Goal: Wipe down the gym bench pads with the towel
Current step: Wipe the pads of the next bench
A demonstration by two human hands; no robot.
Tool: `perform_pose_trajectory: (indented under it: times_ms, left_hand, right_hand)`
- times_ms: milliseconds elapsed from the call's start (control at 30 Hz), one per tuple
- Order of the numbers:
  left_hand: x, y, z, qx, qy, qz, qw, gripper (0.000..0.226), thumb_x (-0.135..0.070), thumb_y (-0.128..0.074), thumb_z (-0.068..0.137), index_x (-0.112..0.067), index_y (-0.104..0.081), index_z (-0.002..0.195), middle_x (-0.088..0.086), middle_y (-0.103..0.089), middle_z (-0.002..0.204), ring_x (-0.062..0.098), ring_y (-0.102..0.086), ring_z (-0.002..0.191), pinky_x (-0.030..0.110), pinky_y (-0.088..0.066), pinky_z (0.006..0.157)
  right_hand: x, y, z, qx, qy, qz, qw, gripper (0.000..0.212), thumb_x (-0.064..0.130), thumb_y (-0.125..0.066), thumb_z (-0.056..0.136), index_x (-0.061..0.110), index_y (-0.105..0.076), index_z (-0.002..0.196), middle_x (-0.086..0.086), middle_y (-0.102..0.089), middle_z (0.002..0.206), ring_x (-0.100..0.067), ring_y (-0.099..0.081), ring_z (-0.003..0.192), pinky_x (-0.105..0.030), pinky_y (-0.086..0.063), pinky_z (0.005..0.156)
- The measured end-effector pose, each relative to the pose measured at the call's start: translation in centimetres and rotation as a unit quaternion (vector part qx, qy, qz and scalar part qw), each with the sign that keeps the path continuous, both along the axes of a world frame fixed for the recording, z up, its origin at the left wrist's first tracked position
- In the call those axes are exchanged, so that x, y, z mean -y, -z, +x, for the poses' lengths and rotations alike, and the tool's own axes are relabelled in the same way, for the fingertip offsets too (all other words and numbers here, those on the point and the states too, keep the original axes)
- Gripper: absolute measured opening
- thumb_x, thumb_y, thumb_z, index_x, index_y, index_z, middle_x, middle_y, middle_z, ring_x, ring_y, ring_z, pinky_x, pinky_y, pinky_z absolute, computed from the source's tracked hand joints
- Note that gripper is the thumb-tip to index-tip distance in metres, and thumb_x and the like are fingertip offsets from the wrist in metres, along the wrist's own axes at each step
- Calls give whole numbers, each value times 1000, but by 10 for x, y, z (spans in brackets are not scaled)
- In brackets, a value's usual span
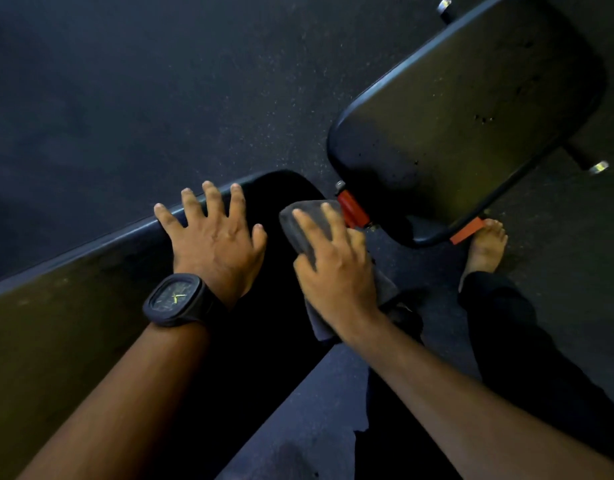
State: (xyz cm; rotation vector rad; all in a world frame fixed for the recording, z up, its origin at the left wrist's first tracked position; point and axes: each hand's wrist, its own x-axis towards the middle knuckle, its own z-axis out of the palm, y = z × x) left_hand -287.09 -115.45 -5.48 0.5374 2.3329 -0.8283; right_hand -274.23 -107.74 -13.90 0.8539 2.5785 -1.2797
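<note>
The long pad runs from the lower left towards the centre, and the seat pad lies beyond its end, at the upper right. A red bracket shows in the gap between them.

The left hand lies flat on the long pad near that end, fingers spread and straight, the fingertips reaching its far edge. A dark watch sits on that wrist.

The grey towel is at the end of the long pad, by its near corner, just beside the bracket. The right hand presses down on it with the fingers stretched out over the cloth. The thumb seems to tuck against the towel's edge, though shadow makes this hard to judge. A loose part of the towel hangs below the palm, off the pad's near edge.

A bare foot stands on the dark speckled floor, beside the seat pad's near corner.
</note>
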Motion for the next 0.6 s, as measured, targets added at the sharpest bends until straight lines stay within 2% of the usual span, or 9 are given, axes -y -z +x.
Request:
perform_pose_trajectory:
  times_ms: [133, 200, 267, 333, 533, 600]
  left_hand:
    - [-7, 6, -1, 2, -3, 0, 1000, 68, -55, -20, 99, -22, -6, 157, 16, -7, 164, 44, -6, 150, 72, -5, 113]
    - [-11, 8, 0, -3, -6, 2, 1000, 66, -53, -21, 100, -22, -9, 157, 17, -9, 164, 44, -8, 149, 72, -6, 114]
    - [-14, 9, 1, -11, -12, 5, 1000, 67, -53, -21, 101, -21, -9, 158, 17, -9, 164, 45, -8, 149, 72, -6, 114]
    - [-18, 10, 1, -8, -11, 7, 1000, 67, -53, -21, 101, -20, -8, 158, 17, -8, 164, 45, -7, 149, 72, -6, 114]
    - [-31, 37, -1, -2, 7, 29, 1000, 68, -55, -25, 100, -21, -11, 158, 17, -9, 164, 47, -8, 148, 70, -6, 115]
    - [-37, 49, 0, 1, 14, 36, 999, 69, -56, -25, 100, -21, -11, 158, 16, -9, 165, 47, -7, 149, 71, -5, 115]
  right_hand:
    - [-9, 13, -43, -90, -75, 15, 993, 62, 37, -58, 88, 44, -43, 147, -1, -36, 159, -34, -46, 125, -47, -49, 95]
    - [-27, 34, -68, -57, -97, 4, 994, 62, 38, -55, 90, 45, -39, 150, -1, -32, 161, -35, -46, 128, -49, -48, 99]
    - [-43, 50, -83, 12, -102, -1, 995, 63, 38, -52, 94, 45, -32, 153, -2, -26, 164, -36, -44, 130, -50, -45, 101]
    - [-53, 58, -78, 43, -130, 37, 990, 64, 38, -51, 96, 44, -28, 155, -3, -24, 165, -38, -44, 129, -51, -45, 98]
    - [-59, 41, -15, 35, -163, 71, 983, 64, 39, -56, 93, 42, -33, 153, -5, -29, 162, -36, -48, 120, -48, -49, 90]
    - [-62, 37, -3, 2, -167, 146, 975, 64, 36, -62, 90, 41, -39, 150, -5, -34, 160, -36, -49, 120, -46, -49, 83]
